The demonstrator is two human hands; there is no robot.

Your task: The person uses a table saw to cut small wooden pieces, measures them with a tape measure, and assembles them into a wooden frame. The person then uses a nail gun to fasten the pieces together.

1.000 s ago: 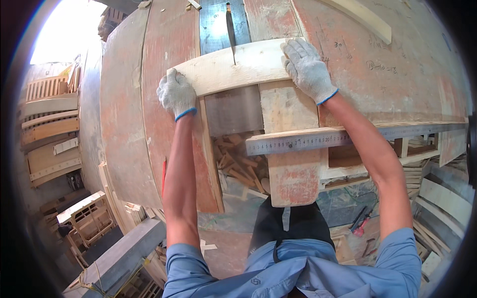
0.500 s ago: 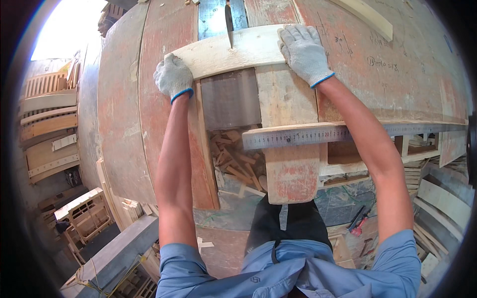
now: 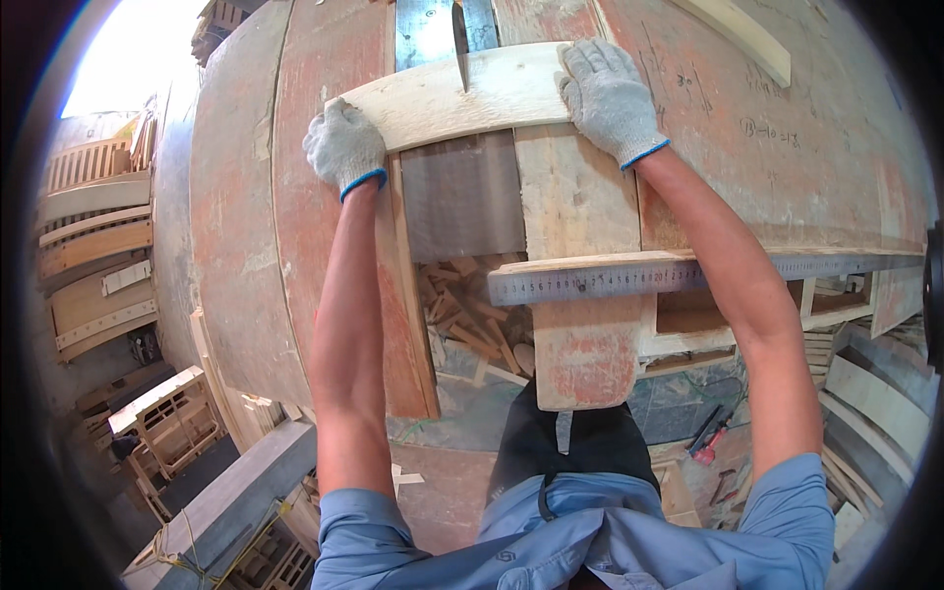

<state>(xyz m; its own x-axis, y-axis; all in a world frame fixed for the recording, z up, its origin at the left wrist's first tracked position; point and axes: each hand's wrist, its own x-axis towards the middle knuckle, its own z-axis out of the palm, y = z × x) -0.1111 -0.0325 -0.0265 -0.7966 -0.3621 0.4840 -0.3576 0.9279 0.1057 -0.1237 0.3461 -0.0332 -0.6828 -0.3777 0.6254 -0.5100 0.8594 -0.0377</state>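
Note:
A pale, curved wooden board [image 3: 513, 90] lies crosswise on the worn saw table [image 3: 241, 187]. The saw blade [image 3: 459, 34] rises through a metal plate [image 3: 423, 34] and stands in the board's far edge, left of its middle. My left hand [image 3: 344, 147], in a light knitted glove with a blue cuff, is closed round the board's left end. At the other end rests my right hand [image 3: 612, 98], gloved alike, fingers stretched out flat over the wood and thumb along it. The blade stands between the two hands.
A wooden fence with a ruler scale [image 3: 590, 283] crosses the table's near side. Offcuts [image 3: 472, 315] fill an opening below. Another curved strip [image 3: 742, 39] lies at the far right. Stacked wooden parts [image 3: 98, 236] stand at left, a slatted frame [image 3: 172, 413] lower down.
The board has slid slightly away from me, so the blade reaches a little deeper into it. Both hands have moved along with it, keeping their places at its ends.

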